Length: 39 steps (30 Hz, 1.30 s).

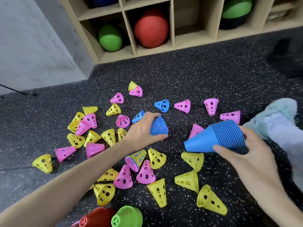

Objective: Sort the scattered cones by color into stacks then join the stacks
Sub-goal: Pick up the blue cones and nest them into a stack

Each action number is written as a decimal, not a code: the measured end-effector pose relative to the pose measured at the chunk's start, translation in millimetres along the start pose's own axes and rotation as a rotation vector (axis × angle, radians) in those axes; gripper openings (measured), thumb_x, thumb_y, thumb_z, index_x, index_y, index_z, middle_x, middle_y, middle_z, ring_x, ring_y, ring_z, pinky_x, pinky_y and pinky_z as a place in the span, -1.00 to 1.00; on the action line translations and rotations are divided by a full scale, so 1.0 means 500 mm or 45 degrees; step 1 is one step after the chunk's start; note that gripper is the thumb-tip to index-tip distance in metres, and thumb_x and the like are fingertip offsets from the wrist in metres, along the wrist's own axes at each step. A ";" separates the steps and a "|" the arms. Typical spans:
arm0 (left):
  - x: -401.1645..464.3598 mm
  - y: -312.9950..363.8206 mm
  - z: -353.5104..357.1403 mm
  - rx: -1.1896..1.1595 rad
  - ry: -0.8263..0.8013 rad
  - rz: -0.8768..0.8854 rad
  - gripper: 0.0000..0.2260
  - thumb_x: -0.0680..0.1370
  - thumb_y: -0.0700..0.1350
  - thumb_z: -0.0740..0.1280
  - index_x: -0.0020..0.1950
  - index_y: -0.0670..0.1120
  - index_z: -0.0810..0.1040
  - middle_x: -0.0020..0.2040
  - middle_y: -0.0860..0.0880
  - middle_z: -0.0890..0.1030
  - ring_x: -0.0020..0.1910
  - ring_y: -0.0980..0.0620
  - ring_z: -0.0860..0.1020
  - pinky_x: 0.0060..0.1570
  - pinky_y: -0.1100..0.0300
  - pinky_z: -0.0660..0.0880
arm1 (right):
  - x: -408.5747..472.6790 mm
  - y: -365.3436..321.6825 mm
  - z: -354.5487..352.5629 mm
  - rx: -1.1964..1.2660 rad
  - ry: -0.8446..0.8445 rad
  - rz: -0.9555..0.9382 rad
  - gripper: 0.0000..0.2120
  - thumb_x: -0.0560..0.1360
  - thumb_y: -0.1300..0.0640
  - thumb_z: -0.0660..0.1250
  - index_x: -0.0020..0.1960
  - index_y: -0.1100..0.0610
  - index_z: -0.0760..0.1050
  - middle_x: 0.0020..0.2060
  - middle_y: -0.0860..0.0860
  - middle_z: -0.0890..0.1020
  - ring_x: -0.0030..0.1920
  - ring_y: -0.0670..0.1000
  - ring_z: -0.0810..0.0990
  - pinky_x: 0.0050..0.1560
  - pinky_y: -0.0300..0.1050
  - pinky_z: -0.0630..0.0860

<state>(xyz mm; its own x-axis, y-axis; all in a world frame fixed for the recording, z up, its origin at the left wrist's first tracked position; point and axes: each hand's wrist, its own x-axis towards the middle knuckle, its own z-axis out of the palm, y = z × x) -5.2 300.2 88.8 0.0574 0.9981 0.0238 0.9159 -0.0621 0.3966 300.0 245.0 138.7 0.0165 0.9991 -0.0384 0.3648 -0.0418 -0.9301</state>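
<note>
Blue cone (158,128) sits in our left hand (142,128), fingers curled round it, thumb under the rim. Right hand (242,153) grips the blue stack (216,138), fingers wrapped at the wide end. Risk: stack's tilted, so a sloppy push w/ the cone could slide layers off.

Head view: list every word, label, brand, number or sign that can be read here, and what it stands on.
None can be read.
Blue stack in the right hand: no print shows.
Blue cone in the left hand: only holes, no text.
Balls in the wooden shelf: no lettering shows.
Shoe: a dark mark, too blurred to read.
</note>
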 end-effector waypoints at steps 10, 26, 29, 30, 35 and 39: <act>-0.144 0.219 -0.038 -0.429 0.068 0.138 -0.31 0.46 0.25 0.48 0.53 0.13 0.34 0.27 0.17 0.52 0.20 0.20 0.49 0.27 0.10 0.48 | -0.036 -0.059 -0.026 0.168 -0.004 -0.090 -0.63 0.42 0.15 0.55 0.13 -0.12 0.53 -0.11 -0.13 0.67 -0.14 -0.21 0.62 -0.12 -0.18 0.45; -0.145 0.248 0.011 -0.553 0.075 0.131 -0.33 0.45 0.11 0.55 0.51 0.09 0.42 0.24 0.11 0.56 0.19 0.23 0.49 0.22 0.35 0.40 | -0.045 -0.017 -0.005 0.103 -0.181 -0.073 -0.55 0.43 0.09 0.55 0.24 -0.08 0.46 -0.08 -0.09 0.64 -0.11 -0.16 0.61 -0.07 -0.16 0.52; -0.129 0.226 0.019 -0.596 -0.103 0.126 -0.36 0.48 0.01 0.55 0.52 0.08 0.41 0.23 0.18 0.57 0.12 0.33 0.52 0.15 0.37 0.44 | -0.037 -0.001 -0.001 0.080 -0.136 -0.058 -0.56 0.43 0.11 0.54 0.23 -0.07 0.47 -0.08 -0.10 0.65 -0.12 -0.16 0.61 -0.07 -0.13 0.54; -0.120 0.216 0.019 -0.600 -0.144 0.124 -0.40 0.51 -0.02 0.52 0.52 0.08 0.41 0.23 0.17 0.58 0.09 0.32 0.54 0.11 0.37 0.47 | -0.034 0.004 0.000 0.075 -0.120 -0.047 -0.57 0.43 0.12 0.53 0.23 -0.07 0.47 -0.08 -0.11 0.65 -0.12 -0.16 0.61 -0.04 -0.12 0.55; -0.047 0.111 0.023 -0.469 -0.079 -0.026 -0.57 0.64 0.03 0.35 0.50 0.02 0.42 0.33 0.10 0.56 0.23 0.21 0.53 0.17 0.27 0.49 | -0.019 0.024 0.001 0.075 -0.071 0.034 -0.59 0.44 0.12 0.52 0.21 -0.09 0.47 -0.08 -0.12 0.63 -0.11 -0.17 0.59 -0.07 -0.13 0.51; 0.021 -0.033 0.049 -0.099 -0.068 -0.241 -0.49 0.60 0.00 0.41 0.52 0.01 0.37 0.44 -0.05 0.47 0.41 -0.03 0.42 0.39 0.01 0.41 | -0.019 0.041 0.001 0.090 -0.089 0.078 -0.62 0.43 0.13 0.53 0.15 -0.13 0.48 -0.11 -0.11 0.63 -0.15 -0.17 0.58 -0.12 -0.11 0.47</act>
<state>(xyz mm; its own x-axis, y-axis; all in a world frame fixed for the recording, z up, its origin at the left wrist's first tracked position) -10.1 311.5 60.0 -0.0896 0.9903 -0.1060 0.8791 0.1287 0.4590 307.0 234.6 120.0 -0.0287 0.9924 -0.1193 0.2985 -0.1054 -0.9486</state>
